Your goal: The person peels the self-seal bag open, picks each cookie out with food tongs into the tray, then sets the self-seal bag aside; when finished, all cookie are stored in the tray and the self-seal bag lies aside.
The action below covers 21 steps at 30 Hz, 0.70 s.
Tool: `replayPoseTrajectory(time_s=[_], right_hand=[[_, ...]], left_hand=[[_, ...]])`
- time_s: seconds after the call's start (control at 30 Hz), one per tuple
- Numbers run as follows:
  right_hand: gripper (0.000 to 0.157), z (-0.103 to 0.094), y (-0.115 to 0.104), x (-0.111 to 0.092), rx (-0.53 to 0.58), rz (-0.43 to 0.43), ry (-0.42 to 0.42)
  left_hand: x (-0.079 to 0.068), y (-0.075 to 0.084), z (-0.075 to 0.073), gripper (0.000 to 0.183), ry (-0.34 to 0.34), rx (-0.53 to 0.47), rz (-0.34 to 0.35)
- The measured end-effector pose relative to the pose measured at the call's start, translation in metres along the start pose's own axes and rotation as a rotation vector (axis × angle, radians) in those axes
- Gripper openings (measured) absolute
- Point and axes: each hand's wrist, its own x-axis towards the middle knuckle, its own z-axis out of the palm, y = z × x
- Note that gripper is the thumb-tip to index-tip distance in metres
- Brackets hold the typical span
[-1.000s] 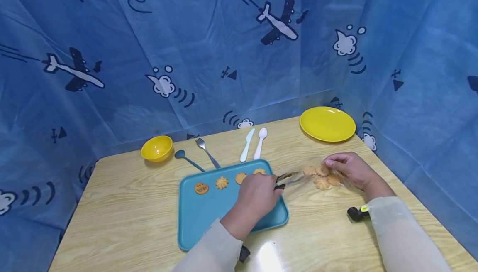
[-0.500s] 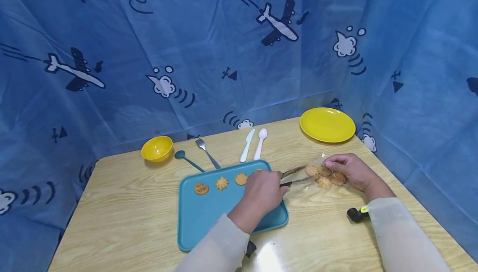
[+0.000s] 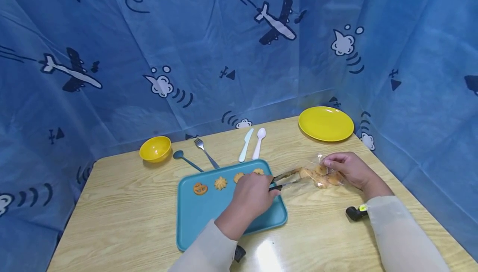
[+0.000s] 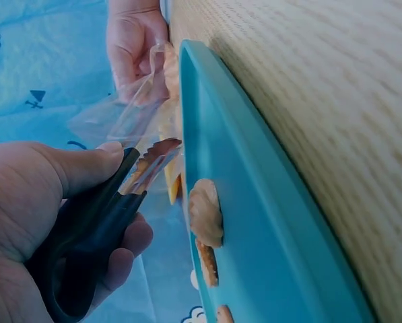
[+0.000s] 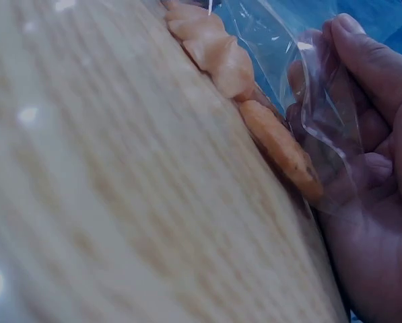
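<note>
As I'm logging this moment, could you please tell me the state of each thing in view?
Tongs: jaws apart, in left hand
Clear plastic bag: open, bagged cookies inside, pinched by right hand
Teal tray: flat, row of cookies on it
Yellow bowl: upright
Yellow plate: face up
Fork: lying down
Dark spoon: lying down
Pale knife: lying down
Pink spoon: lying down

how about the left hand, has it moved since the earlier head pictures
Yes, slightly: in the head view, against the tray, the left hand is farther left than in both earlier pictures.
</note>
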Motion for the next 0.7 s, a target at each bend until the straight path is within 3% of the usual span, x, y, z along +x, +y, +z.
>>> replayPoseTrajectory(time_s=[0.43,0.7], right_hand=[[0.022,0.0027,0.0027,-0.0043,0.001,0.037,0.001],[0.028,-0.0008,0.0012,-0.0010,-0.008,0.003,0.000]], left_hand=[[0.0087,0.0058,0.0001,0.034,-0.008,0.032,0.035],[0.0054,0.0014,-0.0022,0.038,-0.027,0.021,0.024]])
